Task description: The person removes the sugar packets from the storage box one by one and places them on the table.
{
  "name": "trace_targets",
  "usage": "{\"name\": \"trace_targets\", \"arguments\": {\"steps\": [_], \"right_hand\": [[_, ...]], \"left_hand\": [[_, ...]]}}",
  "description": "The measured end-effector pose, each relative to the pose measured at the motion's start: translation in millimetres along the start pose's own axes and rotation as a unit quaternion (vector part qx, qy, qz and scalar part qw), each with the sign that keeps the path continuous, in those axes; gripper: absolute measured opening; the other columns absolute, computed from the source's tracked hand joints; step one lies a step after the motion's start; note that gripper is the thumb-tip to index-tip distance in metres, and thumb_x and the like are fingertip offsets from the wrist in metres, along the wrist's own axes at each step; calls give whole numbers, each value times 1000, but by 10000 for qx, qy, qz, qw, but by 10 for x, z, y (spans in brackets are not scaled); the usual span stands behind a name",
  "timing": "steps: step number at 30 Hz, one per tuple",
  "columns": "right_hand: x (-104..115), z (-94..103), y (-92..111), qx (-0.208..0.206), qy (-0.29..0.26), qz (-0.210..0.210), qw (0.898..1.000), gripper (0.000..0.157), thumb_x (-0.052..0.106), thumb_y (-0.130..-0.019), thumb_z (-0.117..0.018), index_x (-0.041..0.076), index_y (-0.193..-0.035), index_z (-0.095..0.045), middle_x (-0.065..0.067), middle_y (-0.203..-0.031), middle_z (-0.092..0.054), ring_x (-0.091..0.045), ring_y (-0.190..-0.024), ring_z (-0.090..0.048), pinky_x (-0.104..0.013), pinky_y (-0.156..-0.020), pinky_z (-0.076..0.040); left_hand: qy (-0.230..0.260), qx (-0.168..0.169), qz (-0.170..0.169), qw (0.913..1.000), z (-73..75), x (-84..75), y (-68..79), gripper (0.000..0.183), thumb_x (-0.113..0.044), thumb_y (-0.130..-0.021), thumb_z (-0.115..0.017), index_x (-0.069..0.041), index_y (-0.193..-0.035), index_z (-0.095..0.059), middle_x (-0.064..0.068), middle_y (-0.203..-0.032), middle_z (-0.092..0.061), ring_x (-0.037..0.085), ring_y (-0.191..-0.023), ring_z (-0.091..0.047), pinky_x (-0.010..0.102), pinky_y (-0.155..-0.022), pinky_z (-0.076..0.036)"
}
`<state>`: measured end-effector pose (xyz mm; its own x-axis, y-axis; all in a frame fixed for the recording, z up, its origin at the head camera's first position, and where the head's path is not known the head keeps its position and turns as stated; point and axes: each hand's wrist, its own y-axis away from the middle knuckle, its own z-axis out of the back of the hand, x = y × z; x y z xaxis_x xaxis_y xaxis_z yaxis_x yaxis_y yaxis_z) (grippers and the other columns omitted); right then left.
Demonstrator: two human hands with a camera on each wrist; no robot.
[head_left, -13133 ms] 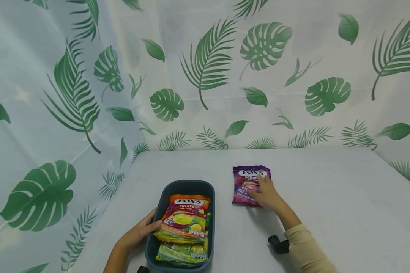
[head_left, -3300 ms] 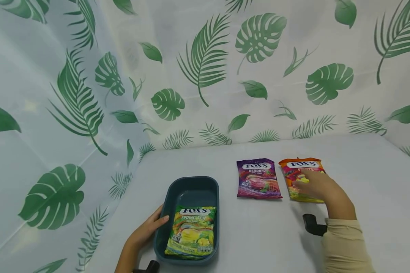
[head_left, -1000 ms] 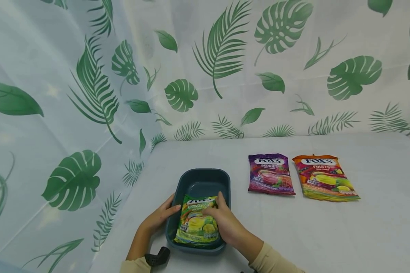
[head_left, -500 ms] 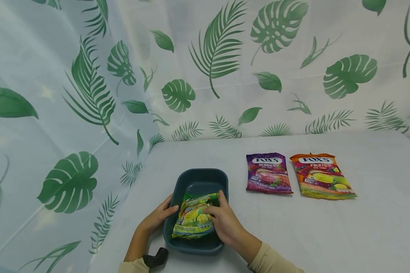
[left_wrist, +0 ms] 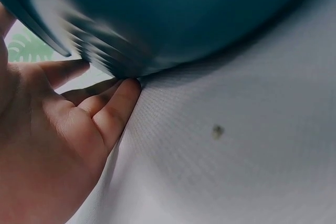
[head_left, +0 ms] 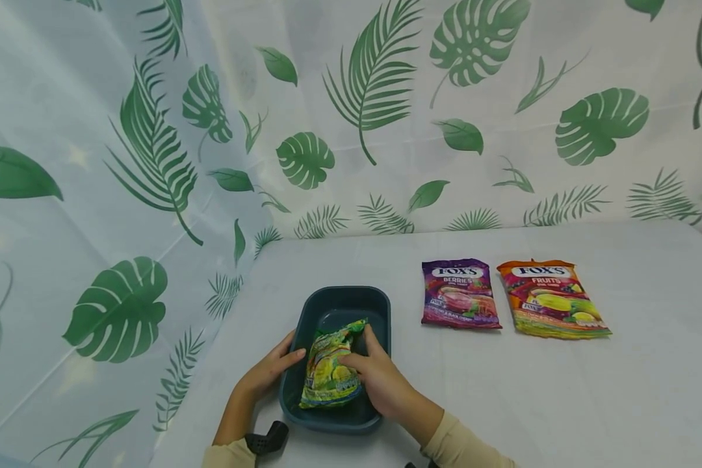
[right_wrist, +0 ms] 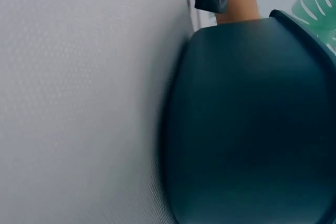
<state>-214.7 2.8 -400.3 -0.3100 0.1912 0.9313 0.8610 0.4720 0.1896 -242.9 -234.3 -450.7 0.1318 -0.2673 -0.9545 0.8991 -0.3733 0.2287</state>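
Observation:
A dark teal oval-cornered tub stands on the white table in the head view. Inside it a green and yellow bag of candy is tilted and creased. My right hand reaches over the tub's right rim and pinches the bag's right edge, thumb on the printed front; the fingers behind it are hidden. My left hand holds the tub's left side, thumb over the rim. In the left wrist view, the left fingers touch the tub's outer wall low down. The right wrist view shows the tub's outer wall, without the right hand.
To the tub's right, a purple Fox's Berries candy bag and an orange Fox's Fruits candy bag lie flat side by side. Leaf-printed curtains hang behind and left of the table.
The orange bag, earlier in the tub, lies right of the purple bag. My right hand has moved from the orange bag into the tub, and the green bag has tilted and creased in its grip.

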Motion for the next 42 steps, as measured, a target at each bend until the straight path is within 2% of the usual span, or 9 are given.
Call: {"name": "trace_targets", "arguments": {"steps": [3, 8, 14, 17, 25, 29, 33, 39, 42], "right_hand": [[9, 17, -8, 52, 36, -140, 9999, 93, 12, -85, -55, 11, -145, 17, -18, -149, 23, -46, -135, 8, -66, -103, -6], [3, 36, -18, 159, 293, -190, 9993, 97, 6, -84, -57, 21, -145, 18, -20, -149, 21, -50, -134, -8, -72, -95, -15], [-17, 43, -30, 99, 779, 113, 9968, 96, -9, -82, -51, 24, -147, 11, -19, -151, 13, -46, -130, -28, -51, -94, -41], [-11, 59, -19, 67, 801, 285, 9964, 94, -13, -80, -48, 23, -147, 8, -16, -153, 10, -47, -128, -29, -45, -92, -45], [-8, 109, -20, 6, 160, 291, 9995, 96, -17, -74, -45, 21, -148, 2, -12, -154, 4, -47, -133, -17, -37, -89, -43], [25, 145, -6, 100, -53, 200, 9997, 95, -18, -75, -43, 22, -148, 1, -9, -154, 5, -43, -136, -5, -51, -96, -36], [119, 203, 44, 199, -368, 229, 9989, 91, -18, -78, -40, 21, -148, 2, -7, -155, 6, -42, -137, -5, -59, -101, -28], [342, 298, 156, 343, -697, 510, 9957, 87, -17, -81, -40, 17, -148, 3, -5, -155, 4, -36, -138, -13, -39, -99, -39], [482, 386, 235, 186, -831, 541, 9949, 84, -16, -82, -40, 17, -148, -1, -2, -155, -2, -33, -136, -19, -31, -94, -44]], "left_hand": [[42, 55, -25, 10000, -4, -3, -19, 63, -25, -96, -40, -16, -148, -7, 15, -153, -8, 35, -138, -16, 51, -108, -23], [67, 45, -38, 10000, -16, -5, -44, 63, -26, -96, -40, -15, -148, -7, 15, -153, -8, 35, -138, -14, 52, -108, -22], [105, 19, -39, 9999, -27, -8, -75, 64, -28, -95, -41, -15, -148, -8, 16, -153, -8, 35, -138, -15, 53, -108, -21], [178, 25, -58, 9998, -31, -11, -84, 65, -29, -95, -42, -15, -148, -7, 16, -153, -8, 35, -138, -15, 53, -108, -20], [278, 16, -70, 9996, -49, -16, -51, 65, -29, -95, -41, -15, -148, -7, 18, -152, -10, 35, -136, -18, 52, -108, -23], [247, 14, -50, 9997, -58, -22, -42, 67, -30, -94, -44, -13, -148, -7, 18, -152, -8, 35, -137, -14, 53, -109, -18], [160, -54, 57, 9998, -58, -12, -26, 67, -32, -95, -44, -12, -148, -8, 18, -152, -10, 34, -138, -13, 55, -109, -14], [183, -188, 259, 9993, -38, -10, 17, 66, -32, -94, -45, -13, -148, -10, 17, -152, -13, 34, -138, -14, 55, -110, -11], [154, -190, 252, 9994, -37, -35, 0, 68, -32, -94, -46, -12, -147, -10, 18, -152, -11, 35, -138, -12, 56, -110, -10]]}}
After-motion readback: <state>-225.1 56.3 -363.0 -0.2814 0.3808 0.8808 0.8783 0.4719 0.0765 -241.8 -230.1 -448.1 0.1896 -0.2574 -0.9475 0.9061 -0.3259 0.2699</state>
